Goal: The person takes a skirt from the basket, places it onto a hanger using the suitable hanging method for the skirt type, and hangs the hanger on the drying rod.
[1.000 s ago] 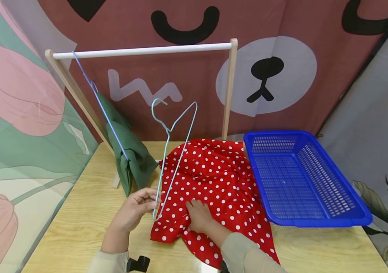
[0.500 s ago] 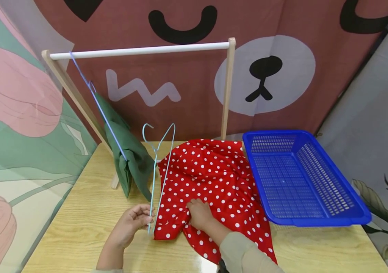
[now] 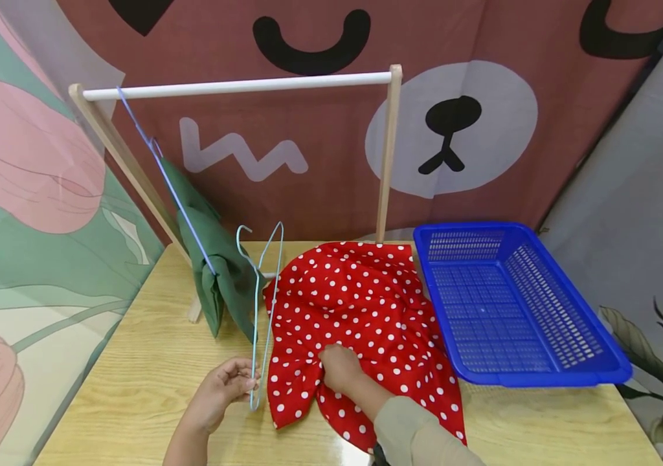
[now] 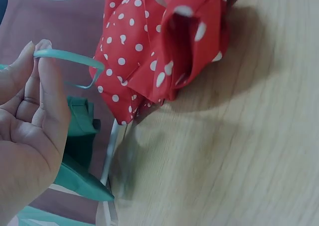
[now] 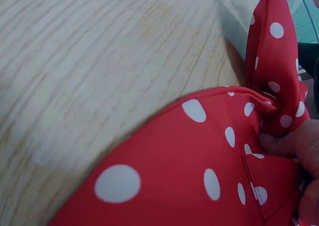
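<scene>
My left hand (image 3: 215, 396) pinches the lower end of a pale blue hanger (image 3: 256, 323) between thumb and fingers, holding it upright left of the red garment. The left wrist view shows the same hanger (image 4: 70, 55) between the fingertips. A red garment with white polka dots (image 3: 366, 304) lies spread and wrinkled on the table. My right hand (image 3: 342, 370) grips a bunched fold near its front edge; thumb and curled fingers press into the fabric (image 5: 199, 151) in the right wrist view. Left of that grip, the cloth's front corner is lifted.
A white-barred wooden rack (image 3: 238, 87) stands at the back. From its left end hangs a purple hanger (image 3: 182, 210) with a green garment (image 3: 217, 259). To the right, a blue plastic basket (image 3: 547, 378) sits on the wooden table (image 3: 133, 382).
My left hand has moved down and left with the hanger, which stands lower now. My right hand stays at the same place, and the garment's front left corner has shifted and lifted.
</scene>
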The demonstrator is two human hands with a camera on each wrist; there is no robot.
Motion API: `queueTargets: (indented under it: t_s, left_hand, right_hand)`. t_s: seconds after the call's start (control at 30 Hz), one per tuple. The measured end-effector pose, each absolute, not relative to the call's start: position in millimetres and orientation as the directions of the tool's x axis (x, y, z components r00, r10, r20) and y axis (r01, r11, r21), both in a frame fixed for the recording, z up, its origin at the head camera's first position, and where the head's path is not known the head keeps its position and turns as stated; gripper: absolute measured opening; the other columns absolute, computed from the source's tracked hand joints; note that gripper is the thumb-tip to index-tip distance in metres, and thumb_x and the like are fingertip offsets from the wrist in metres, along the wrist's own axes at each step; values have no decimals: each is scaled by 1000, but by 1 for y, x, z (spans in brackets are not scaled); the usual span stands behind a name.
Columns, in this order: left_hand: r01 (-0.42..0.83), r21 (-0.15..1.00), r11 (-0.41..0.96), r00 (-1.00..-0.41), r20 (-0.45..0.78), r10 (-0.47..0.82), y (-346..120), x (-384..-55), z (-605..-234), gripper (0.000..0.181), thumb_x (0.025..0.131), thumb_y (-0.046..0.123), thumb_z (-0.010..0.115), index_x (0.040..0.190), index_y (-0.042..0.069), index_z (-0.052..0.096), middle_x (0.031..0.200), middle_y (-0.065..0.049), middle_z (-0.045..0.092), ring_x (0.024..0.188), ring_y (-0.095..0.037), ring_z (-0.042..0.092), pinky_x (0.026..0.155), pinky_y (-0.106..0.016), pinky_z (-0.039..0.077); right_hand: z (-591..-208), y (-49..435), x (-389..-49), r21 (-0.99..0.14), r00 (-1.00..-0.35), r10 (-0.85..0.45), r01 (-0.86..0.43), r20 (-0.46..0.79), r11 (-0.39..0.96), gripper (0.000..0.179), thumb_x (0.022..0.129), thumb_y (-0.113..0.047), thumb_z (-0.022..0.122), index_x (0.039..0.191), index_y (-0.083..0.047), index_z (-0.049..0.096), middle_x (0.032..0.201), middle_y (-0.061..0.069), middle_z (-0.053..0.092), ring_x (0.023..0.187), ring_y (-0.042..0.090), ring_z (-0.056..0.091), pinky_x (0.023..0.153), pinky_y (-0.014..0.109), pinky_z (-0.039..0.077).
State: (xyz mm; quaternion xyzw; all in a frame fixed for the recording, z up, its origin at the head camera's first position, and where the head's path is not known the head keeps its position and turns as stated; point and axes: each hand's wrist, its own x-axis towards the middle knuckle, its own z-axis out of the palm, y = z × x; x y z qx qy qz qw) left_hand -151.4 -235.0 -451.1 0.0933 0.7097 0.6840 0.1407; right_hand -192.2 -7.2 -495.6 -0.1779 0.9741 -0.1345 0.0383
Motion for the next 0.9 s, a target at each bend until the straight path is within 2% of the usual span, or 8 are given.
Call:
queueTargets:
  t_s: [0.13,0.3,0.43,0.63,0.9]
  left_hand:
    - [-78,995,56,-943,-92,320,-235,-151,-454,26,80,-2,53,100,-16,44,83,0,57,72,-9,55,61,-27,47]
    - [-94,993,72,-949,-111,294,-234,-150,-458,30,80,-3,53,101,-18,41,81,-1,56,71,-10,55,61,-28,48]
    - [-119,988,96,-957,-140,253,-233,-148,-460,31,79,-4,53,102,-19,40,80,0,55,70,-9,54,61,-27,48]
    - [-146,980,135,-968,-170,186,-232,-148,-460,27,78,-6,52,101,-17,43,82,-6,53,68,-9,54,61,-28,48]
    - [-179,971,156,-970,-201,138,-229,-149,-464,24,77,-8,52,100,-15,46,82,-10,52,67,-12,53,59,-27,48]
  right_hand:
    - [-499,-3,-192,-287,-927,-373,-368,38,884,6,70,-10,66,67,-13,62,60,-3,48,62,12,52,57,26,44]
    - [-508,6,-196,-355,-912,-381,-411,153,840,17,69,-3,60,60,-17,56,57,-6,50,56,9,50,49,23,40]
    - [-511,10,-197,-398,-916,-357,-400,181,825,14,71,-3,61,66,-16,61,61,-5,54,58,8,51,50,22,41]
    - [-511,15,-197,-497,-935,-274,-351,224,794,13,72,-3,61,80,-12,68,69,-4,57,64,9,53,56,21,44]
    - [-509,23,-202,-630,-932,-141,-331,333,702,16,69,3,59,69,-12,63,67,-3,57,61,11,53,54,22,44]
